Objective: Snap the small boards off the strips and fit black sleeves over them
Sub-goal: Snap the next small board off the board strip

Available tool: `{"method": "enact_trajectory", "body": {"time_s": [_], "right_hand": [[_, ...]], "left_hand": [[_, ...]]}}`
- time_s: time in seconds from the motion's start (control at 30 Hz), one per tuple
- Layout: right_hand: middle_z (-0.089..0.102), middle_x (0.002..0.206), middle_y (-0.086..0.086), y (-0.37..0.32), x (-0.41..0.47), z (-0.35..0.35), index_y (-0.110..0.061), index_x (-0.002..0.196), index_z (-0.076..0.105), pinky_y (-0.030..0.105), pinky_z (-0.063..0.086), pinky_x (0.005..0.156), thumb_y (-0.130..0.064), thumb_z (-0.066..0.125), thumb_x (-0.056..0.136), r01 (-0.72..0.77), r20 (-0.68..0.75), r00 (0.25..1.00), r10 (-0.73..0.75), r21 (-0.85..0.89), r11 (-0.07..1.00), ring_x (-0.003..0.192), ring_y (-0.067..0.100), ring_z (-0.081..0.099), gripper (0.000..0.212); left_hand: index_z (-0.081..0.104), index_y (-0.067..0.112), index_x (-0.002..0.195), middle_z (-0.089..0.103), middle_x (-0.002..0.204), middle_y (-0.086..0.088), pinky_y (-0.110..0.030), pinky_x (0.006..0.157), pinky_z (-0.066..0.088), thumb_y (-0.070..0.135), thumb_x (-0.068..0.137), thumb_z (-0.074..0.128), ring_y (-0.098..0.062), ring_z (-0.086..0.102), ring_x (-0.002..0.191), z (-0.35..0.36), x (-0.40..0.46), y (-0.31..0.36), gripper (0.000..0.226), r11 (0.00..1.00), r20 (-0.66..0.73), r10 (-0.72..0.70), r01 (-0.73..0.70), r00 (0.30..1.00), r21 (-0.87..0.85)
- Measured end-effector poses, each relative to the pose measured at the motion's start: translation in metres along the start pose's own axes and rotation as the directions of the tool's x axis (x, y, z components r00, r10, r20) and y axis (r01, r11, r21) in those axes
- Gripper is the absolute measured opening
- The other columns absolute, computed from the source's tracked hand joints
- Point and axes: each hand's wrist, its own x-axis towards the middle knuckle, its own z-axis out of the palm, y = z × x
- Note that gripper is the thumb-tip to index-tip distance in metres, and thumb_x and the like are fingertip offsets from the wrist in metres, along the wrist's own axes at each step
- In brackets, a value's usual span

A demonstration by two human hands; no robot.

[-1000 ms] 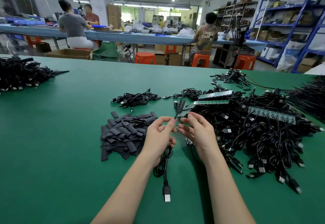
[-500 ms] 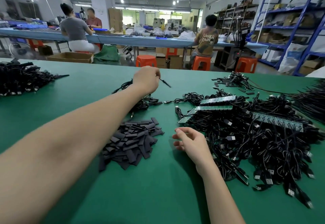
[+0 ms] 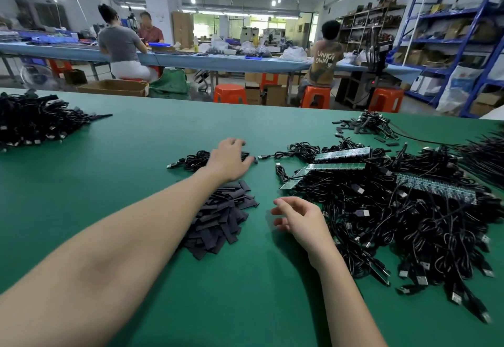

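Note:
My left hand (image 3: 229,160) reaches far forward and lies flat, fingers spread, on a small bundle of finished black cables (image 3: 191,162) at mid table. It holds nothing. My right hand (image 3: 296,216) hovers just above the green mat with loosely curled, empty fingers, beside the big tangle of USB cables (image 3: 403,226). A heap of flat black sleeves (image 3: 221,224) lies between my two arms, partly under my left forearm. Green board strips (image 3: 342,153) (image 3: 335,166) (image 3: 436,188) rest on top of the tangle.
Another pile of black cables (image 3: 35,123) sits at the far left of the green table (image 3: 136,150). A smaller cable cluster with loose sleeves (image 3: 373,126) lies at the far right. More cables (image 3: 485,150) run off the right edge. Seated people work at a blue bench behind.
My left hand carried the sleeved cable forward, let go of it on the small bundle and now lies flat there. My right hand stayed near the tangle, empty.

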Motion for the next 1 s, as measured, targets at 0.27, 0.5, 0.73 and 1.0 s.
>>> {"method": "enact_trajectory", "body": {"time_s": [0.27,0.5,0.73,1.0], "right_hand": [[0.072,0.07,0.003,-0.01,-0.006,-0.004,0.0,0.095,0.071,0.016,0.048,0.05,-0.007,0.064,0.097,0.024,-0.002,1.0,-0.024,0.066,0.998,0.053,0.008,0.063,0.01],[0.074,0.071,0.005,-0.021,-0.005,-0.026,-0.007,0.082,0.074,0.026,0.057,0.06,0.001,0.055,0.097,0.014,0.013,1.0,-0.013,-0.075,0.997,0.061,0.014,0.067,0.025],[0.073,0.079,-0.013,-0.03,-0.006,-0.061,-0.032,0.082,0.073,0.017,0.045,0.057,-0.024,0.065,0.089,-0.025,-0.117,0.991,-0.067,-0.65,0.76,0.072,0.001,0.064,0.013],[0.073,0.097,-0.004,-0.036,-0.01,-0.057,-0.032,0.081,0.072,0.037,0.057,0.091,-0.031,0.078,0.081,-0.111,-0.064,0.993,0.099,-0.788,0.605,0.094,0.018,0.068,0.005]], "left_hand": [[0.065,0.018,0.089,0.069,0.073,0.013,-0.012,0.065,0.047,0.016,0.097,0.062,0.005,0.062,0.064,0.041,-0.109,0.088,0.009,0.515,-0.122,-0.212,0.005,0.97,-0.857],[0.068,0.014,0.093,0.074,0.086,-0.001,-0.038,0.083,0.059,0.011,0.095,0.062,-0.018,0.071,0.082,0.066,-0.145,0.087,0.006,0.491,-0.08,-0.298,0.081,0.951,-0.867],[0.065,0.023,0.083,0.073,0.084,-0.002,-0.043,0.083,0.057,0.015,0.095,0.061,-0.023,0.069,0.08,0.067,-0.147,0.092,0.014,0.554,-0.061,-0.269,0.102,0.961,-0.826],[0.064,0.026,0.081,0.073,0.083,-0.002,-0.042,0.08,0.058,0.016,0.095,0.061,-0.022,0.069,0.079,0.067,-0.146,0.092,0.018,0.542,-0.063,-0.275,0.1,0.959,-0.834]]}}
